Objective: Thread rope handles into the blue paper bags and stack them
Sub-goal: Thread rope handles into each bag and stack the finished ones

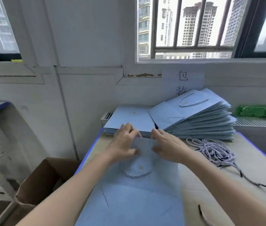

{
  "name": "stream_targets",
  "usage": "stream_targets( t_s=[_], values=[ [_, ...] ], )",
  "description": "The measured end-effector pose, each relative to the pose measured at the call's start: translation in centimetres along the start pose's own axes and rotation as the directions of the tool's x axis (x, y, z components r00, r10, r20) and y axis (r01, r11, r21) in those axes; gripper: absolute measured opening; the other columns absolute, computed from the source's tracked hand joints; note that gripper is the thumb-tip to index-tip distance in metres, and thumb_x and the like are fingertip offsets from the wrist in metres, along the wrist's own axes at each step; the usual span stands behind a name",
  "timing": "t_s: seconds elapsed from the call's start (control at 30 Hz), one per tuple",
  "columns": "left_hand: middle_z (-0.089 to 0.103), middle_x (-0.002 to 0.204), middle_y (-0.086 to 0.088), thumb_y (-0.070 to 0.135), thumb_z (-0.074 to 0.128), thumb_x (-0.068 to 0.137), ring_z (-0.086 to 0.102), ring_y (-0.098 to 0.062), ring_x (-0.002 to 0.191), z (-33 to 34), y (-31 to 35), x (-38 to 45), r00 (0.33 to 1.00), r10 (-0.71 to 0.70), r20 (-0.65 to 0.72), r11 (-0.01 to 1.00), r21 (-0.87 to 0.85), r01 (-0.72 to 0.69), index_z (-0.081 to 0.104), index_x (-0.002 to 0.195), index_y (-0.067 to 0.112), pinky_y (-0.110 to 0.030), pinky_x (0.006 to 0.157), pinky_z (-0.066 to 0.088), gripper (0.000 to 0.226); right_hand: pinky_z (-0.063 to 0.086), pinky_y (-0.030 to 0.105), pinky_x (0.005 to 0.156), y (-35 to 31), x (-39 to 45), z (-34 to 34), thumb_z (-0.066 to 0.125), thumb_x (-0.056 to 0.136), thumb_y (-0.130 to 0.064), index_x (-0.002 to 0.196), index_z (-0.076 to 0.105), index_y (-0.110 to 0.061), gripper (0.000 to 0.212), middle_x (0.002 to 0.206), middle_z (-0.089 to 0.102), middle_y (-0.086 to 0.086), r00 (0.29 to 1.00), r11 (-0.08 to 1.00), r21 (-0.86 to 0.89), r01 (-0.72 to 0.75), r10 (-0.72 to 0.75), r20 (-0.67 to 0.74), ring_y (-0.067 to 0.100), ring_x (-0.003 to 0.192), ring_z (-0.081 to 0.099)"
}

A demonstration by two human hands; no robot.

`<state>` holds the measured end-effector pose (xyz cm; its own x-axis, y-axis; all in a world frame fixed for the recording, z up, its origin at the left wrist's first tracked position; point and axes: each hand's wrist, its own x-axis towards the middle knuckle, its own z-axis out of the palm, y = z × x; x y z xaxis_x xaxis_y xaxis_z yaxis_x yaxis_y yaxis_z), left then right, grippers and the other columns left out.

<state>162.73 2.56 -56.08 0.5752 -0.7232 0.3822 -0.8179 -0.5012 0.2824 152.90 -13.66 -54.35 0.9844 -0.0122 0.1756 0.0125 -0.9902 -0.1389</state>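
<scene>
A work table (236, 185) with a tan top and a blue edge is seen from above, set against a white wall under a barred window (192, 26). Most of its near half is covered by a flat blue paper bag (138, 201), laid with its mouth toward the far side; a pale twisted rope handle (135, 174) is seen lying in a loop on its upper face. At the far right of the table a tall, fanned stack of finished bags (199, 126) is found, the top one carrying its own rope loop; just to its left a lower, flat pile of blue bags (129, 119) is placed, touching the stack at one corner. An open cardboard box (36, 181) is seen on the floor to the left of the table. A loose tangle of rope handles (215, 151) is spread on the bare tabletop to the right of the bag, just in front of the tall stack. A paper sign (183, 82) with printed characters is fixed to the wall behind the stacks, and a green plastic package (256, 110) is seen at the far right. The bag's top edge is pinched by the left hand (125, 142) and by the right hand (168, 146), fingers curled over the rim and thumbs beneath, the two hands near each other; the fingertips are blurred.
</scene>
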Motion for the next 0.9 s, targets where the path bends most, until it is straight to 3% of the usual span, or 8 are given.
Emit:
stream_targets(
  t_s=[0.13,0.23,0.37,0.47,0.53,0.6,0.7,0.9],
  values=[
    [0.042,0.113,-0.01,0.015,0.075,0.068,0.033,-0.022,0.102,-3.2,2.6,4.5,0.905,0.192,-0.379,0.981,0.113,-0.161,0.056,0.106,0.005,-0.032,0.095,0.031,0.044,0.037,0.037,0.063,1.6,2.1,-6.7,0.053,0.089,-0.018,0.107,0.041,-0.013,0.022,0.107,0.041,0.005,0.973,0.998,-0.055,-0.009,-0.004,-0.232,0.031,0.088,0.05],
    [0.037,0.13,-0.013,0.014,0.072,0.074,0.031,-0.027,0.119,-4.7,4.4,7.3,0.861,0.192,-0.47,0.981,0.109,-0.16,0.05,0.121,0.005,-0.031,0.105,0.025,0.053,0.034,0.034,0.069,4.1,4.5,-11.6,0.051,0.091,-0.015,0.116,0.041,-0.007,0.027,0.116,0.042,0.01,0.915,0.984,-0.07,-0.163,0.124,-0.384,0.032,0.102,0.049],
    [0.034,0.129,-0.007,0.03,0.058,0.088,0.031,-0.024,0.123,-3.3,5.2,7.9,0.969,-0.026,-0.244,0.997,0.067,0.043,0.048,0.124,0.013,-0.034,0.103,0.029,0.041,0.017,0.044,0.112,7.2,6.2,-12.8,0.048,0.09,-0.01,0.139,0.025,-0.014,0.055,0.141,0.023,0.012,0.9,0.907,-0.267,-0.326,0.211,-0.381,0.03,0.133,0.021],
    [0.034,0.134,-0.008,0.043,0.049,0.093,0.029,-0.025,0.127,-0.5,3.9,6.8,0.977,-0.193,0.086,0.972,0.152,0.179,0.041,0.133,0.015,-0.035,0.103,0.028,0.049,0.012,0.044,0.117,6.4,5.1,-8.5,0.048,0.094,-0.025,0.141,0.032,-0.026,0.05,0.153,0.018,0.002,0.993,0.958,-0.276,-0.081,0.053,-0.107,0.024,0.14,0.015],
    [0.028,0.145,-0.011,0.047,0.043,0.095,0.023,-0.027,0.136,1.1,2.4,6.1,0.948,-0.25,0.198,0.958,0.195,0.212,0.033,0.142,0.015,-0.038,0.111,0.022,0.057,0.009,0.041,0.115,5.3,3.5,-5.0,0.052,0.091,-0.037,0.142,0.034,-0.033,0.054,0.154,0.02,-0.004,0.987,0.959,-0.264,0.107,-0.072,0.141,0.016,0.142,0.012],
    [0.016,0.156,-0.01,0.048,0.037,0.098,0.01,-0.026,0.144,2.1,1.0,6.0,0.927,-0.307,0.215,0.943,0.198,0.266,0.023,0.148,0.013,-0.04,0.118,0.01,0.062,0.007,0.045,0.112,5.1,2.8,-2.4,0.054,0.089,-0.04,0.144,0.027,-0.04,0.061,0.153,0.02,-0.006,0.966,0.94,-0.299,0.162,-0.089,0.243,0.015,0.142,0.009],
    [0.0,0.161,-0.008,0.045,0.032,0.1,-0.005,-0.02,0.148,2.7,-0.7,6.5,0.91,-0.349,0.226,0.934,0.168,0.316,0.009,0.152,0.011,-0.037,0.12,-0.001,0.066,0.006,0.052,0.112,5.9,3.5,-0.7,0.041,0.097,-0.04,0.146,0.018,-0.041,0.054,0.157,0.011,-0.002,0.979,0.903,-0.409,0.129,-0.05,0.197,0.019,0.144,0.003],
    [-0.002,0.161,-0.006,0.051,0.025,0.1,-0.002,-0.018,0.148,3.2,-2.6,7.2,0.896,-0.357,0.264,0.918,0.275,0.284,0.004,0.153,0.011,-0.037,0.12,-0.001,0.069,0.014,0.056,0.108,4.5,4.7,1.4,0.028,0.102,-0.03,0.151,0.004,-0.025,0.054,0.157,0.0,0.014,0.967,0.798,-0.601,-0.046,0.188,0.175,0.032,0.144,0.003]
  ],
)
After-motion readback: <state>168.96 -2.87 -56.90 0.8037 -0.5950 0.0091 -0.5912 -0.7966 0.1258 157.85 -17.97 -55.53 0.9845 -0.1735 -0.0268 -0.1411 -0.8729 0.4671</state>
